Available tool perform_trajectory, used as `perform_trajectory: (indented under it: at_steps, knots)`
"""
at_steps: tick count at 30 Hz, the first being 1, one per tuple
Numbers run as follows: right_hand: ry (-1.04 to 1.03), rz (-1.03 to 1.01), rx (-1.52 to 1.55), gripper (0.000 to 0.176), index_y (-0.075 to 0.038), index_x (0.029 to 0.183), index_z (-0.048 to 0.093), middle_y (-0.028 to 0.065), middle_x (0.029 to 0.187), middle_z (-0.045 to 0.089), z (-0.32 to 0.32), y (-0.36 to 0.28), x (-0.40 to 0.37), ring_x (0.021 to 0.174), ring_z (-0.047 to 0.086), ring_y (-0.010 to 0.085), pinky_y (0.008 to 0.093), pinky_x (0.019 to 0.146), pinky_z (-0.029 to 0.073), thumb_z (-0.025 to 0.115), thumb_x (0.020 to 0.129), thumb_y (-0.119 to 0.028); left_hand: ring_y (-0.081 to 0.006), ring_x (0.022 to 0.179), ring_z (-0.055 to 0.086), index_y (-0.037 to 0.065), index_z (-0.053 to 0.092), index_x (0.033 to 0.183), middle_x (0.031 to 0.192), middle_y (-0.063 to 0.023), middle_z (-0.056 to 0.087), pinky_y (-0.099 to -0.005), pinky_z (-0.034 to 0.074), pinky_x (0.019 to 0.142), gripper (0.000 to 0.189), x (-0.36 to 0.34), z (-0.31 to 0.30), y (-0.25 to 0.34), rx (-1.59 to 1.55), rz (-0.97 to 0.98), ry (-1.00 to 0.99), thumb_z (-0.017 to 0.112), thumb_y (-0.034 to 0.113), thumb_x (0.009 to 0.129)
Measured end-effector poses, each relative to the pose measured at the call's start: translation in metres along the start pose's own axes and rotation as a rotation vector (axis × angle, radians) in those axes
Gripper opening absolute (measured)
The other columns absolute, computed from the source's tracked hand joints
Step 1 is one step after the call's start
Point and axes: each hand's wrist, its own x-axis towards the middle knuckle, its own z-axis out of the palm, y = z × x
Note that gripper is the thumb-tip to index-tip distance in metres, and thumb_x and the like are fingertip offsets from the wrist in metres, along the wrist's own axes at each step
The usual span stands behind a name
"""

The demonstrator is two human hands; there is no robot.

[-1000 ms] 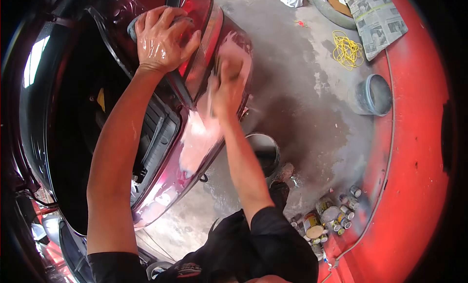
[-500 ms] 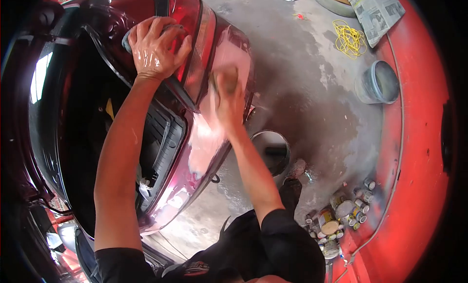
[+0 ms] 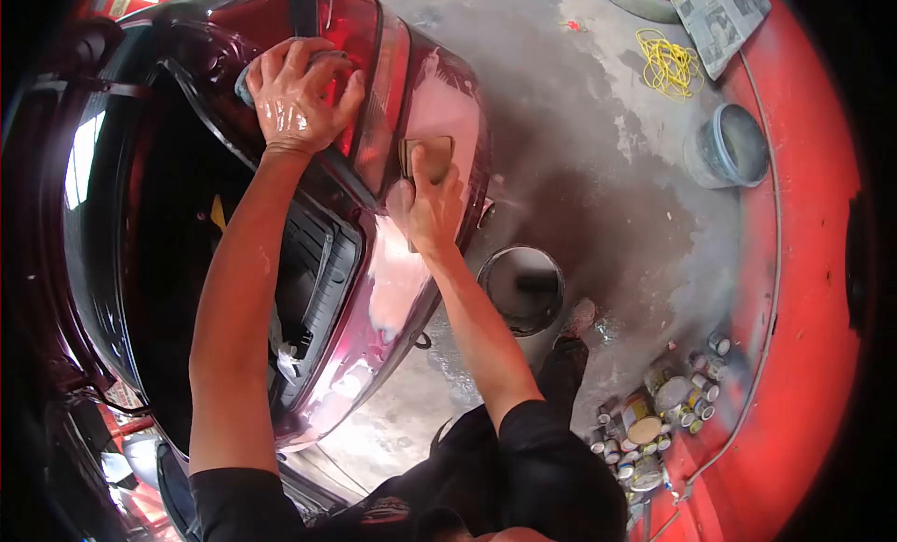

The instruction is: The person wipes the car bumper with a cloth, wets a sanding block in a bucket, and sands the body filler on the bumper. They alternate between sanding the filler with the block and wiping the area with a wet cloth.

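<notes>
Head view: brown pad under the right hand's fingers, grip holding it

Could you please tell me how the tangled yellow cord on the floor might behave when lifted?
The thin yellow cord would likely droop, as it lies in loose curves. Its crossing loops may snag together; being thin, it is probably light.

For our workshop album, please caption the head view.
Right hand holding a brown pad against the car's pink patch, left hand over a grey cloth.
</notes>
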Motion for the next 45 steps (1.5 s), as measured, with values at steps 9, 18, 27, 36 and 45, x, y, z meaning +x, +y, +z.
perform_trajectory:
  at_steps: [9, 18, 27, 36, 45]
  knots:
    - [0.014, 0.179, 0.052, 0.065, -0.029, 0.157, 0.046, 0.035, 0.138, 0.048, -0.011, -0.017, 0.136, 0.121, 0.055, 0.0522, 0.0587, 0.092, 0.053, 0.069, 0.096, -0.031, -0.0242, 0.113, 0.061, 0.022, 0.078, 0.085, 0.109, 0.007, 0.07, -0.0479, 0.04, 0.101, 0.017, -0.004, 0.002, -0.001, 0.016, -0.002, 0.006, 0.08, 0.038, 0.078]
    - [0.045, 0.1, -0.05, 0.064, -0.027, 0.158, 0.045, 0.0331, 0.13, 0.048, 0.001, -0.024, 0.05, 0.109, 0.057, 0.0496, 0.0574, 0.084, 0.054, 0.068, 0.098, -0.029, -0.0244, 0.113, 0.061, 0.022, 0.078, 0.085, 0.108, 0.0065, 0.069, -0.0478, 0.04, 0.101, 0.017, -0.004, 0.003, -0.001, 0.004, 0.006, 0.01, 0.08, 0.038, 0.078]
    - [-0.026, 0.114, 0.037, 0.069, -0.035, 0.161, 0.04, 0.0356, 0.135, 0.046, 0.002, -0.023, 0.035, 0.117, 0.055, 0.052, 0.0614, 0.089, 0.053, 0.067, 0.098, -0.029, -0.0242, 0.112, 0.061, 0.023, 0.078, 0.084, 0.107, 0.0073, 0.069, -0.0471, 0.04, 0.101, 0.015, -0.002, 0.001, 0.001, 0.023, 0.008, 0.008, 0.08, 0.037, 0.078]
    - [-0.066, 0.105, 0.096, 0.067, -0.03, 0.161, 0.038, 0.0347, 0.145, 0.04, -0.006, -0.02, 0.074, 0.126, 0.05, 0.0532, 0.064, 0.096, 0.049, 0.065, 0.1, -0.025, -0.0236, 0.114, 0.062, 0.026, 0.079, 0.087, 0.11, 0.0103, 0.07, -0.0463, 0.04, 0.101, 0.012, -0.002, 0.0, 0.001, 0.04, 0.005, -0.022, 0.08, 0.037, 0.081]
    - [0.005, 0.047, 0.067, 0.061, -0.029, 0.154, 0.047, 0.0323, 0.135, 0.047, -0.004, 0.002, 0.146, 0.118, 0.055, 0.0517, 0.0609, 0.092, 0.052, 0.066, 0.097, -0.021, -0.025, 0.113, 0.061, 0.025, 0.078, 0.083, 0.107, 0.008, 0.069, -0.0474, 0.04, 0.104, 0.01, -0.002, 0.002, 0.001, 0.015, 0.005, -0.006, 0.079, 0.034, 0.078]
